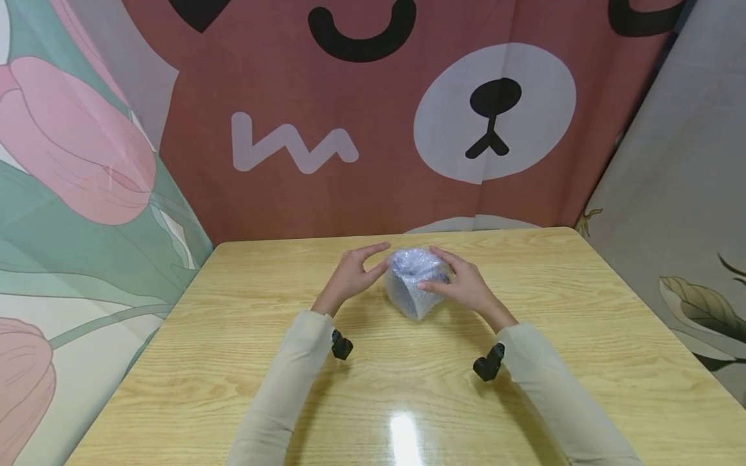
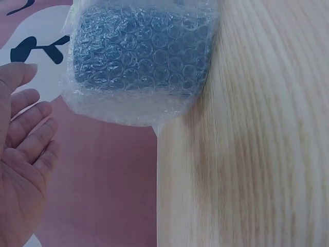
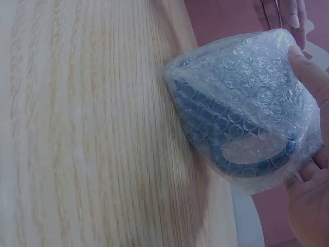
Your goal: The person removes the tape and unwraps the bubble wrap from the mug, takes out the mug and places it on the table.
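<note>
A bubble-wrapped mug (image 1: 410, 296) stands on the wooden table, towards its far edge. Through the clear wrap, the right wrist view shows a dark blue body and a looped handle (image 3: 252, 167). My right hand (image 1: 468, 285) holds the bundle from the right, thumb on the near side and fingers reaching round behind. On the other side my left hand (image 1: 352, 272) is held with fingers extended and thumb apart, its thumb tip close to the wrap. In the left wrist view that hand (image 2: 23, 154) shows an open palm, apart from the wrapped mug (image 2: 144, 56).
The light wooden table (image 1: 245, 362) spreads around both forearms. Behind its far edge hangs a brown curtain (image 1: 373, 194) with a bear print, and patterned cloths hang at left and right. A small black camera (image 1: 488, 362) sits below the right wrist, another (image 1: 341, 346) by the left.
</note>
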`<state>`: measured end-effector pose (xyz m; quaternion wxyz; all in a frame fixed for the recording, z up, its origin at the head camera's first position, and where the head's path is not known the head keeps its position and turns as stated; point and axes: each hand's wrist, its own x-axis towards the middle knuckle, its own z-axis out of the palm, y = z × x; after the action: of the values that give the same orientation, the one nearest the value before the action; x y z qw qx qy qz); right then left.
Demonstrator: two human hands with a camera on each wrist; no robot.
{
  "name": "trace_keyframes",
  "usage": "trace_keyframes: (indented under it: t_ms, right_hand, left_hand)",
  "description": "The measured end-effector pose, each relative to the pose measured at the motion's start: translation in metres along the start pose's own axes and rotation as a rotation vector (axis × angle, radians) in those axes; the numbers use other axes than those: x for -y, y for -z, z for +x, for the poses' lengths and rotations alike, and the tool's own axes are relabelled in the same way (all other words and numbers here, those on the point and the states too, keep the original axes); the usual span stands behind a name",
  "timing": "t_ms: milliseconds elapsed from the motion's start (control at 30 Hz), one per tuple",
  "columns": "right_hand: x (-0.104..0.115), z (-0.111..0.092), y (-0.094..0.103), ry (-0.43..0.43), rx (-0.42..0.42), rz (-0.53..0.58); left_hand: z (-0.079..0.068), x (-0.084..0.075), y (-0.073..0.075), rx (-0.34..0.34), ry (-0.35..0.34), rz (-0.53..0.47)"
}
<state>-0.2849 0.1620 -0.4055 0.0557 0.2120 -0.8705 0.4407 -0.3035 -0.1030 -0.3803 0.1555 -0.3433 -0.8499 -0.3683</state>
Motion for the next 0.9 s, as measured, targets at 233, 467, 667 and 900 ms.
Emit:
trace_keyframes:
  t_ms: [233,467,667,900]
  right_hand:
    - [0.000,-0.001,-0.002,0.012,-0.012,0.024]
    - [0.000,-0.001,-0.002,0.020,-0.020,0.017]
    - [0.000,-0.001,-0.001,0.014,-0.016,0.010]
    - [0.001,-0.001,-0.002,0.002,-0.009,0.023]
  left_hand:
    - [0.003,-0.001,-0.002,0.001,-0.012,0.017]
    - [0.008,-0.005,-0.002,0.047,-0.026,0.096]
    - [0.012,-0.009,-0.002,0.075,-0.074,0.134]
    - [0.017,-0.013,-0.003,0.137,-0.099,0.246]
